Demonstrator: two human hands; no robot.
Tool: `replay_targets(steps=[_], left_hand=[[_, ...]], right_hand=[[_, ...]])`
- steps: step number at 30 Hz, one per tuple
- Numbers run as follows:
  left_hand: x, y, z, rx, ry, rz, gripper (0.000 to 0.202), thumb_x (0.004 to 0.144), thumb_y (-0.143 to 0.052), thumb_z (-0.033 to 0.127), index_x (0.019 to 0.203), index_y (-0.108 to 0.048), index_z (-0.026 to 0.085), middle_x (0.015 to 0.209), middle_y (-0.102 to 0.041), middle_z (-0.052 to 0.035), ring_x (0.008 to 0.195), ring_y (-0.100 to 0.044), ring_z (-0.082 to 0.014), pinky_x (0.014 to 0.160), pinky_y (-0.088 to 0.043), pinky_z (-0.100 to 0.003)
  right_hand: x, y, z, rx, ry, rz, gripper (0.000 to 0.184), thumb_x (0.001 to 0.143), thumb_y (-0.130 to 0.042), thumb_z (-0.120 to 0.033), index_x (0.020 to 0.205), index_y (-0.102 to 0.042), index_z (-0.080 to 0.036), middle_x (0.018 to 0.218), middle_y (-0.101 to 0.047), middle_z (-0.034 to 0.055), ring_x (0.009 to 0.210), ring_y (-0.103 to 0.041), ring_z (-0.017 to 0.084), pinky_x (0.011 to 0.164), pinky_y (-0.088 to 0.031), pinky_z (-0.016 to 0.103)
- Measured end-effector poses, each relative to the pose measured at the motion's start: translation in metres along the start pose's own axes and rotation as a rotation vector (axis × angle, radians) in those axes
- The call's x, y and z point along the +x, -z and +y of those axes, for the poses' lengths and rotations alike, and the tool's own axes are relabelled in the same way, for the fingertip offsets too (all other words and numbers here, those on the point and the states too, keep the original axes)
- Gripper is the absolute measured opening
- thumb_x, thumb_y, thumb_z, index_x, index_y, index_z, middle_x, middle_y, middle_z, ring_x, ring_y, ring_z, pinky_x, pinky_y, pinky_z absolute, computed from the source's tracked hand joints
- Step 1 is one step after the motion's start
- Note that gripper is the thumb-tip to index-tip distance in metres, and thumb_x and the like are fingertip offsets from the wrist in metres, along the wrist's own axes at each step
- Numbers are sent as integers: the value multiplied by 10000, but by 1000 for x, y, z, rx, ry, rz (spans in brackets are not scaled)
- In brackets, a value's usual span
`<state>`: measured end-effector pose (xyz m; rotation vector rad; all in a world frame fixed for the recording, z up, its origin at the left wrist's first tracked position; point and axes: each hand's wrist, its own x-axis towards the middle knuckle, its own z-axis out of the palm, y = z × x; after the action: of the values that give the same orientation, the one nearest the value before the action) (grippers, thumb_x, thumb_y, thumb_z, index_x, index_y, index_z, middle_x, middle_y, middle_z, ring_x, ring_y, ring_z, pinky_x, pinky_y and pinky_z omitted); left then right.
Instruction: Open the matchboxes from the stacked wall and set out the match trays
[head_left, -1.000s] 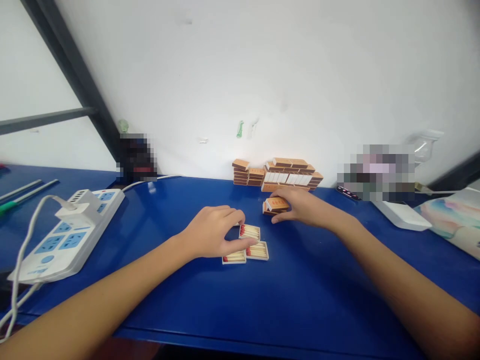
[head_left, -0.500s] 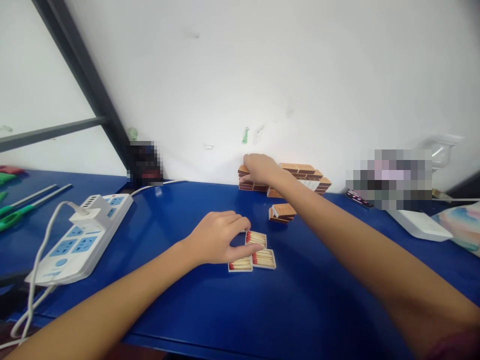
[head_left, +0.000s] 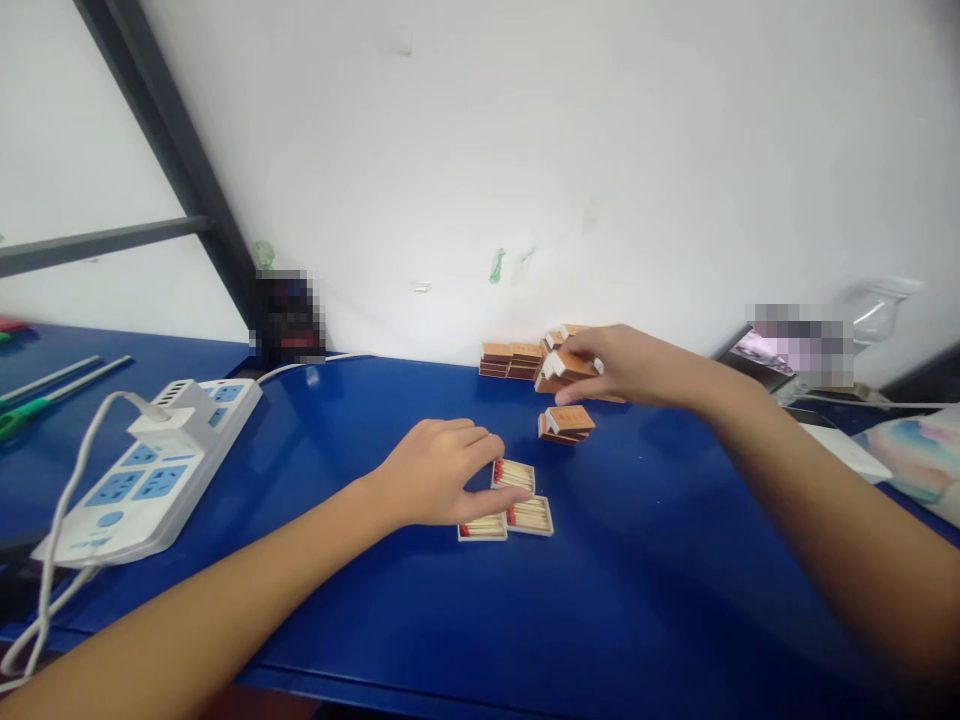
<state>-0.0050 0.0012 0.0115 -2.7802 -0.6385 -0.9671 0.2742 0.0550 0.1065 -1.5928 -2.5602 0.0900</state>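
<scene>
My right hand (head_left: 619,365) pinches an orange matchbox (head_left: 568,368) between thumb and fingers, in front of the matchbox stack by the wall. Just below it, two or so matchboxes (head_left: 568,424) lie piled on the blue table. My left hand (head_left: 442,472) rests at the open matchbox trays, thumb stretched out and apart from the curved fingers. Three trays of red-tipped matches are grouped there: a far tray (head_left: 516,477), a near right tray (head_left: 529,516) and a near left tray (head_left: 482,528), partly under the thumb.
Several stacked matchboxes (head_left: 510,360) stand along the white wall. A white power strip (head_left: 161,480) with a plugged-in adapter and cable lies at left. On the right are a blurred screen-like object, a white flat item (head_left: 847,450) and a pastel cloth-like thing (head_left: 919,450).
My right hand has moved right and nearer from the stack's left end, and now shows a matchbox in its grip. My left hand and the trays stay put. The view has shifted slightly.
</scene>
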Motion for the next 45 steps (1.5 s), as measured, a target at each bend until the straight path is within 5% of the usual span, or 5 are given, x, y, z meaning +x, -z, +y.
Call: replay_targets(steps=[7,19,25,35,45], left_hand=[[1,0,6,-13,26,-52,453,993,-581,602,864,-678,179,670,-630,6,600,-592,-143,549,-416,-283],[5,0,15,-32,142,180,503,973,-678,447,1376,-552,173,949,-722,-45,819,-693,-177,711,-588,-307],[8,1,17,-31,0,241,484,938,-752,382,1346,-584,182,1106,-762,-110,910,-714,-218,825,-610,-385],[11,1,9,-82,15,267,330,879,-812,319,1140,-666,178,979,-768,-60,797,-671,-170,754,-577,-336],[10,-1,8,-37,111,339,260,862,-816,326,1043,-688,191,872,-746,-28,745,-630,-153,665,-551,-296]], right_hand=[[-37,-35,4,176,48,-39,369,837,-779,-529,1052,-714,-236,1008,-761,81,910,-681,288,746,-460,347],[-76,-56,-18,84,177,499,354,923,-735,-473,1187,-702,-239,1105,-715,130,1048,-639,323,919,-517,468],[-82,-82,-71,289,255,436,338,998,-606,-230,1333,-617,-275,1185,-704,109,1066,-675,286,905,-579,471],[-84,-81,-72,856,72,290,564,948,-691,-291,1459,-452,-298,1300,-688,86,1138,-695,250,955,-594,462],[-83,-75,-82,1208,-105,289,293,917,-733,-466,1063,-631,-233,968,-717,65,842,-672,200,604,-580,312]])
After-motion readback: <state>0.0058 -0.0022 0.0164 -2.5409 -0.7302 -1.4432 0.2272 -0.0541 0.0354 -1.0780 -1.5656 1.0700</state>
